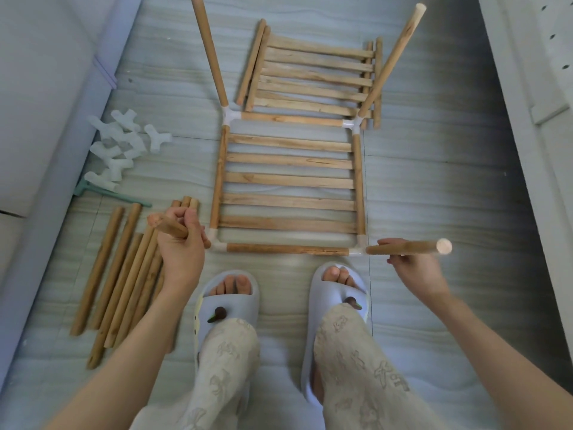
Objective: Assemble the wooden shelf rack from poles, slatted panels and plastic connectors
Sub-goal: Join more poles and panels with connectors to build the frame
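Note:
A slatted panel lies flat on the floor, framed by poles and white corner connectors. Two upright poles rise from its far corners. My left hand grips a pole that stands in the near left connector. My right hand holds another pole seated in the near right connector. A second slatted panel lies beyond the frame.
Several loose poles lie on the floor at the left. A pile of white connectors and a green tool sit near the left wall. My feet in slippers stand just in front of the frame. White furniture borders the right.

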The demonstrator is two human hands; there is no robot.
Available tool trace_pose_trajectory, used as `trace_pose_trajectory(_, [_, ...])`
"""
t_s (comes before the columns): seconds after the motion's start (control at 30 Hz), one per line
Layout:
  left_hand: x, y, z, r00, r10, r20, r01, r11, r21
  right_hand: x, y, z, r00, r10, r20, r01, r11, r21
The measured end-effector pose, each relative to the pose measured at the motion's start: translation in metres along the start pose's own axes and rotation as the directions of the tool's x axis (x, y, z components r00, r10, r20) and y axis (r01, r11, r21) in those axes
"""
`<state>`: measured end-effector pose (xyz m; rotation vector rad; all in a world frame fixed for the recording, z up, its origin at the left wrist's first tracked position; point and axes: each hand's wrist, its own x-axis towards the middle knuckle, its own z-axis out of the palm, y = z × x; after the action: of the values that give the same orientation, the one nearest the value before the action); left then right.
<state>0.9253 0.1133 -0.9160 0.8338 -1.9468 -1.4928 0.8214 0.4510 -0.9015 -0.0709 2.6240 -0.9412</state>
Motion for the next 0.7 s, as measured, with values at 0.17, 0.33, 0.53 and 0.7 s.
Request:
trace_pose_trajectory(0.17, [0.0,0.0,0.001,1.0,-0.007,-0.017,0.007,1.0,-0.005,-0.01,0.001,0.012,0.997,-0.032,-0.07,0.032,0.999,-0.004])
trace_pose_trajectory(0.33, [0.002,0.0,0.0,1.0,-0.005,-0.005,0.005,1.0,0.002,-0.006,-0.009,0.014,0.977,-0.015,-0.213,0.014,1.0,-0.007])
trace_pose_trajectory(0.53, [0.0,-0.001,-0.003,1.0,-0.012,0.026,0.013,1.0,-0.009,0.001,-0.005,0.007,0.992,-0.08,-0.101,0.08,0.997,-0.006])
trace_pose_trajectory(0.7, [-0.002,-0.001,-0.005,0.998,-0.032,0.047,0.031,0.999,0.022,0.003,-0.001,0.007,0.993,-0.111,-0.025,0.11,0.992,-0.064])
